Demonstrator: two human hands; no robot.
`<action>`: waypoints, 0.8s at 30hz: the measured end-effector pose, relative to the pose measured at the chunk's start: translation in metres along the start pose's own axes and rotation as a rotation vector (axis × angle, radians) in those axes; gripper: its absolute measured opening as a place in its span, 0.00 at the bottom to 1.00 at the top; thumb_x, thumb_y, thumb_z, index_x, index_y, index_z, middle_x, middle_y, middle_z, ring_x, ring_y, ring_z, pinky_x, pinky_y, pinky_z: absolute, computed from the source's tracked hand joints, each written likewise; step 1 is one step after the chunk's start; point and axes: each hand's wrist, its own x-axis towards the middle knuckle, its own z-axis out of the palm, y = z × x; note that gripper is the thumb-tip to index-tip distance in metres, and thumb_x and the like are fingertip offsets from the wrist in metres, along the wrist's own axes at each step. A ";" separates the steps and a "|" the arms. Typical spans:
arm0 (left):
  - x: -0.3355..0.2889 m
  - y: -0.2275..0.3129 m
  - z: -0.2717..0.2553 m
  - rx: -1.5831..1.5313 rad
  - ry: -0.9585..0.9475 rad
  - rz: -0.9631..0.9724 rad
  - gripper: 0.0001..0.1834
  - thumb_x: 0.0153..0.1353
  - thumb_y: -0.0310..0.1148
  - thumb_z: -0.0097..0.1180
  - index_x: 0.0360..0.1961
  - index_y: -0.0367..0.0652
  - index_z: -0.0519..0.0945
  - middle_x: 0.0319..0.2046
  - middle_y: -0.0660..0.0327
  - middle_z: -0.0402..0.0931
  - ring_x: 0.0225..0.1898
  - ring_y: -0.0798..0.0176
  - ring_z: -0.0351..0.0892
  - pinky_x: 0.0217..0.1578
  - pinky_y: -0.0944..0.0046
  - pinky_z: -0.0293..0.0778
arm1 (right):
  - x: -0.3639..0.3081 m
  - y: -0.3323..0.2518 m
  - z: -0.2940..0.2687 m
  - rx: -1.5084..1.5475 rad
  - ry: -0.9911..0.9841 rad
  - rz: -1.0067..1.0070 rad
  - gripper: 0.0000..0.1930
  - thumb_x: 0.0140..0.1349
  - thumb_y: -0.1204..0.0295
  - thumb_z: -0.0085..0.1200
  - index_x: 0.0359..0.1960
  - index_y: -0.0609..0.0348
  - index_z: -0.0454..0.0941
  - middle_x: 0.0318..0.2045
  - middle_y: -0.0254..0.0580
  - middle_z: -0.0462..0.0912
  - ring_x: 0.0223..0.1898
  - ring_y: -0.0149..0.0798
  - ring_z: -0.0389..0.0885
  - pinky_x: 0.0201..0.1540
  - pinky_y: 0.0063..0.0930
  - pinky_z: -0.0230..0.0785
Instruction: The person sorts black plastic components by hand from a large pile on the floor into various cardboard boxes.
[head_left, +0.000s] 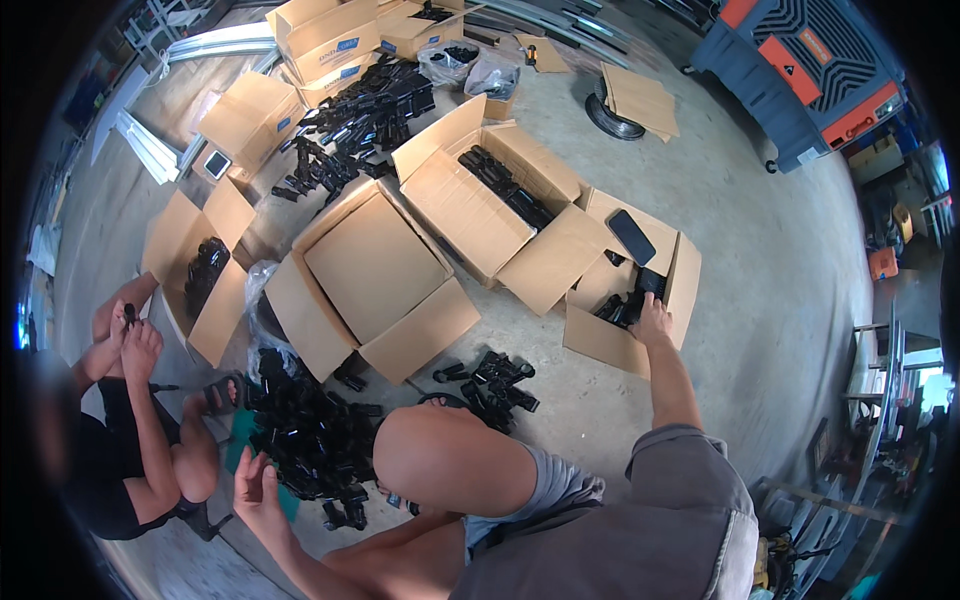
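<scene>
My right hand (653, 322) reaches into an open cardboard box (682, 285) at the right. Its fingers are closed at a black plastic part (652, 284), above other black parts (618, 310) lying in that box. A dark smartphone (631, 236) lies on the box's far flap. My left hand (258, 497) is raised beside a large heap of black plastic parts (310, 430) on the floor. It looks empty, thumb and fingers apart. Beyond my knee lies a smaller cluster of black parts (497, 382).
Two open boxes (425, 325) (470, 215) stand ahead; the farther contains black parts. At left, a seated person (140, 430) holds a small dark piece near another box (165, 225). Farther off are more parts (375, 105), a wire coil (612, 122) and a grey-orange machine (800, 75).
</scene>
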 end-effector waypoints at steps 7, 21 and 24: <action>0.004 0.003 0.004 0.024 -0.021 -0.026 0.23 0.65 0.23 0.58 0.62 0.36 0.73 0.50 0.56 0.80 0.51 0.67 0.77 0.54 0.68 0.71 | 0.001 0.004 0.003 0.002 0.028 -0.039 0.50 0.40 0.58 0.76 0.63 0.59 0.58 0.58 0.51 0.72 0.63 0.50 0.69 0.62 0.43 0.65; 0.000 -0.004 0.001 0.057 -0.051 -0.049 0.27 0.61 0.17 0.58 0.62 0.39 0.74 0.50 0.56 0.80 0.50 0.66 0.78 0.54 0.67 0.71 | 0.025 0.004 0.025 -0.037 -0.034 -0.038 0.46 0.39 0.60 0.77 0.57 0.60 0.59 0.56 0.60 0.72 0.59 0.57 0.74 0.62 0.44 0.68; -0.003 0.000 0.001 0.051 -0.062 -0.095 0.27 0.61 0.17 0.57 0.63 0.38 0.72 0.51 0.55 0.79 0.53 0.65 0.77 0.55 0.66 0.70 | 0.026 0.003 0.020 -0.066 -0.060 -0.047 0.46 0.39 0.61 0.76 0.57 0.60 0.59 0.55 0.59 0.73 0.59 0.56 0.74 0.62 0.45 0.68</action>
